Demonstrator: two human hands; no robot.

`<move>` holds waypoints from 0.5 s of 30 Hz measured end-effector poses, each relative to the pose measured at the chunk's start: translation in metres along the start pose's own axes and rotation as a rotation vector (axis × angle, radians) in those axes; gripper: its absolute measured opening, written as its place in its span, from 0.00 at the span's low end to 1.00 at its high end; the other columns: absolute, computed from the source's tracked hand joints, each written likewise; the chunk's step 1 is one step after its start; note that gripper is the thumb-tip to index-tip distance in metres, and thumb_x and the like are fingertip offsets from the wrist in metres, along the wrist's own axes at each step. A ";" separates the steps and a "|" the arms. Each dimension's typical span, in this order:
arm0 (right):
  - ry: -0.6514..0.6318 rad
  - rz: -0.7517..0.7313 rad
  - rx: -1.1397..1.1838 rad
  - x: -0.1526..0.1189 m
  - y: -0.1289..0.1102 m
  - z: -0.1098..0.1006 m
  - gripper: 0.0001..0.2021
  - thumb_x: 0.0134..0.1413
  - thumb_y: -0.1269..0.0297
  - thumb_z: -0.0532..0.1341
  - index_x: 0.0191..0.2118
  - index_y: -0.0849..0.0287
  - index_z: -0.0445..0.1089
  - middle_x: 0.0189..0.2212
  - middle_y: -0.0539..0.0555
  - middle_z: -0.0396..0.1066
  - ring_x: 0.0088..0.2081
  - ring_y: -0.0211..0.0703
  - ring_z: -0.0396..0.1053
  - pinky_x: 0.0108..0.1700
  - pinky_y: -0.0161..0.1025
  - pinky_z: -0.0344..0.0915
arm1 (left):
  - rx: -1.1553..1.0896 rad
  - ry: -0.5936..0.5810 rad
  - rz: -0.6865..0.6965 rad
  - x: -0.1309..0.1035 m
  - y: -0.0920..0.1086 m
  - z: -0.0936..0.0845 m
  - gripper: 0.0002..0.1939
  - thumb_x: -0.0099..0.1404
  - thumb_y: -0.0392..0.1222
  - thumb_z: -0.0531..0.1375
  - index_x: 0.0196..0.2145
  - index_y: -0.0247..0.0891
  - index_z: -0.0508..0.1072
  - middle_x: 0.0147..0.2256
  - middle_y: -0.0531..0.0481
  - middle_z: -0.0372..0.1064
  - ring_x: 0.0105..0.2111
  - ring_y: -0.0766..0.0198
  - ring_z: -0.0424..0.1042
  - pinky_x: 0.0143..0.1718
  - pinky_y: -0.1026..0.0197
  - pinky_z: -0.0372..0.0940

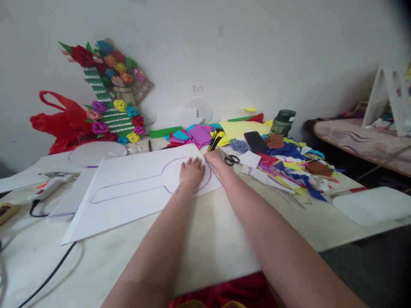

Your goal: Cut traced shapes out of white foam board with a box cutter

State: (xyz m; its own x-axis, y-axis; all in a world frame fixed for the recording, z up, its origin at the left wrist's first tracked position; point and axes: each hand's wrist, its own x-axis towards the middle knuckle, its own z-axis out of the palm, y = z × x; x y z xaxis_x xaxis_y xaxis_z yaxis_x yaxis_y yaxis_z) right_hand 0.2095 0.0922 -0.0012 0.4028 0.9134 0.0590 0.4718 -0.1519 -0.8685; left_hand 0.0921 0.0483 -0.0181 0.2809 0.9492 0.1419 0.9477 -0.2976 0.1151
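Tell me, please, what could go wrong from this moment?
The left hand rests on the white sheet, close to what looks like a cutter in the right hand: a slip might injure it. The scissors lie beside the right hand, so a sideways move might knock them.

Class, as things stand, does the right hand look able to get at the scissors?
Probably yes: the scissors lie close to the right hand, with nothing visible between them. But that hand appears to hold a yellow-and-black cutter, so it would likely need to free its grip first.
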 end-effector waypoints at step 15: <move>-0.036 -0.029 0.200 0.005 0.023 0.006 0.04 0.34 0.68 0.59 0.23 0.61 0.68 0.23 0.54 0.71 0.30 0.44 0.69 0.29 0.35 0.64 | -0.039 -0.029 -0.012 -0.001 0.001 -0.005 0.25 0.68 0.49 0.40 0.59 0.47 0.57 0.63 0.57 0.47 0.63 0.57 0.44 0.60 0.44 0.43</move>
State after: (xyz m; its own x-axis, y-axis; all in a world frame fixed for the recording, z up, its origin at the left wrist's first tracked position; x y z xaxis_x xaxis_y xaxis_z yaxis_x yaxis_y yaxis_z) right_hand 0.2176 0.0959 -0.0239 0.3612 0.9298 0.0712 0.3165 -0.0504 -0.9472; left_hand 0.0920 0.0459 -0.0127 0.2747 0.9550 0.1119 0.9444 -0.2899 0.1552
